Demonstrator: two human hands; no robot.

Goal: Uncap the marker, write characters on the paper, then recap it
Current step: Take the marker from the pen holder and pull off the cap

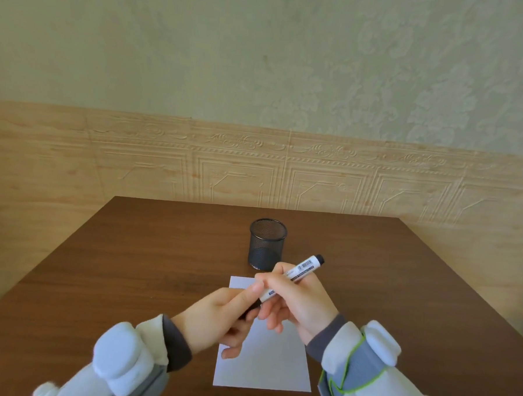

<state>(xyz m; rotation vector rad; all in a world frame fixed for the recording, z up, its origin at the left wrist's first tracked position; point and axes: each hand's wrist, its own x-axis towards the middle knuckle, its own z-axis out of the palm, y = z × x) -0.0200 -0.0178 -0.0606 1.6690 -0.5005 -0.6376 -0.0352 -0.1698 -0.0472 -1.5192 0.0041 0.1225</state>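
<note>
A white marker (303, 268) with a black end is held slanted above the white sheet of paper (265, 364). My right hand (297, 302) grips its barrel in the middle. My left hand (220, 315) pinches the marker's lower end, where a dark cap (253, 310) barely shows between the fingers. I cannot tell whether the cap is seated or pulled off. The paper lies flat on the brown wooden table (123, 275), and the part of it that shows is blank.
A black mesh pen cup (266, 244) stands upright just beyond the paper's far edge, with nothing seen in it. The table's far edge meets a panelled wall. Both wrists wear bulky white and grey cuffs.
</note>
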